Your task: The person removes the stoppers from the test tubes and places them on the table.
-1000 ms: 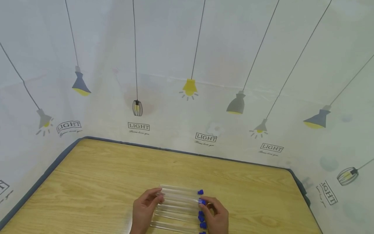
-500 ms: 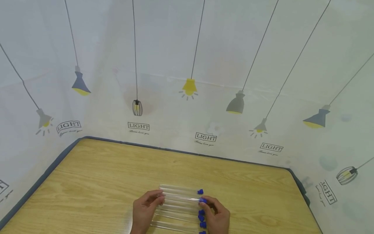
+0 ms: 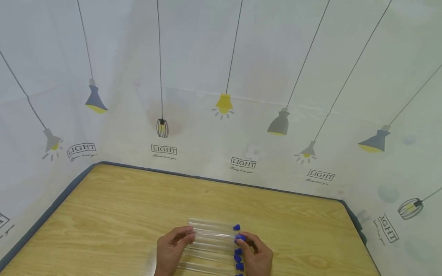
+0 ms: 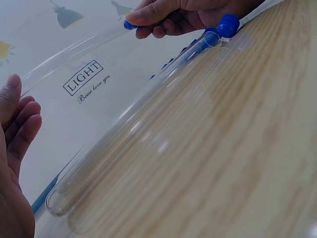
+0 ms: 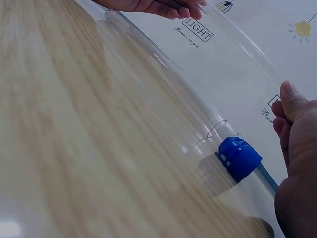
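In the head view my left hand (image 3: 172,247) pinches the left end of a clear test tube (image 3: 215,235) between thumb and fingers. My right hand (image 3: 257,255) grips the same tube at its blue cap (image 3: 240,238). The left wrist view shows this held tube (image 4: 74,57) raised above the table, spanning both hands. Below it, several similar capped tubes lie side by side on the wood, blue caps (image 3: 239,266) to the right. One tube (image 3: 212,222) lies just beyond the held one. In the right wrist view a ribbed blue cap (image 5: 240,158) sits near my right wrist.
The wood-grain table (image 3: 138,207) has a dark edge trim (image 3: 214,179) along its back and sides. Behind it hangs a pale sheet (image 3: 193,57) printed with lamps and the word LIGHT. The nearest tubes run down to the bottom of the head view.
My right hand has shifted very slightly to the right, and my left fingertips have moved a touch lower at the tube's end. The tubes on the table stay in place.
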Demonstrator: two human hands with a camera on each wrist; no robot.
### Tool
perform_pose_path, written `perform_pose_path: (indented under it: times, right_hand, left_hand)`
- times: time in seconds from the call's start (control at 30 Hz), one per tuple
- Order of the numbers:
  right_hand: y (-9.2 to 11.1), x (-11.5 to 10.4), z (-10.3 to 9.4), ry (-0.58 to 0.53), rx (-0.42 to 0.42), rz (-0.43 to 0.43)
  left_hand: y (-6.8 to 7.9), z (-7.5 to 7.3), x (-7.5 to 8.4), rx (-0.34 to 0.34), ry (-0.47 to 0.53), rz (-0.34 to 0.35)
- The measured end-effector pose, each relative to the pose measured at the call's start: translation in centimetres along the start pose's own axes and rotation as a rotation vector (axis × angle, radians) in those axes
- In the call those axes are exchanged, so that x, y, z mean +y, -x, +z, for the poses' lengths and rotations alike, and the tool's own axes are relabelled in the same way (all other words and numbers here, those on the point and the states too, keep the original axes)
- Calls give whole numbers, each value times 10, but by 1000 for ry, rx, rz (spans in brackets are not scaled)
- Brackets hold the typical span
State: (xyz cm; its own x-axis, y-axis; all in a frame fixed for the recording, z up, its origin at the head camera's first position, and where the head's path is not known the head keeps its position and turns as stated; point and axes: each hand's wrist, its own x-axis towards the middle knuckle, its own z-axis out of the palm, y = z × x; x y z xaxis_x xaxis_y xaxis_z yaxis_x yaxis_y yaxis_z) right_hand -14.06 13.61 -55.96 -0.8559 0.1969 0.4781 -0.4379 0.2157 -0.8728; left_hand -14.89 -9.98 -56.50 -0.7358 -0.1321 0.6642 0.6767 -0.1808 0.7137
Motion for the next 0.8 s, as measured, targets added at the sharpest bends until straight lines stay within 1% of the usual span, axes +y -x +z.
perform_pose_path:
  times: [0.1, 0.17, 0.3, 0.37, 0.47, 0.6, 0.73, 0.8]
  right_hand:
    - [0, -6, 1, 11, 0, -3]
    - [-1, -13, 2, 6, 13, 3]
    - [-3, -25, 5, 8, 44, -11]
    - [-3, -24, 6, 17, 51, -15]
    - [-2, -17, 5, 5, 45, 10]
    - [0, -5, 1, -39, 7, 31]
    - [1, 1, -1, -96, -66, 4]
    - [1, 4, -2, -123, -109, -17]
  left_hand:
    - [0, 0, 0, 2, 3, 13]
    - [0, 0, 1, 1, 2, 11]
    - [0, 0, 3, 1, -4, -2]
    - [0, 0, 3, 0, -7, -5]
    - [0, 0, 2, -2, -10, -1]
    - [-1, 0, 1, 1, -9, 9]
    - [-2, 0, 2, 14, -23, 0]
    - [-2, 0, 2, 21, -40, -19]
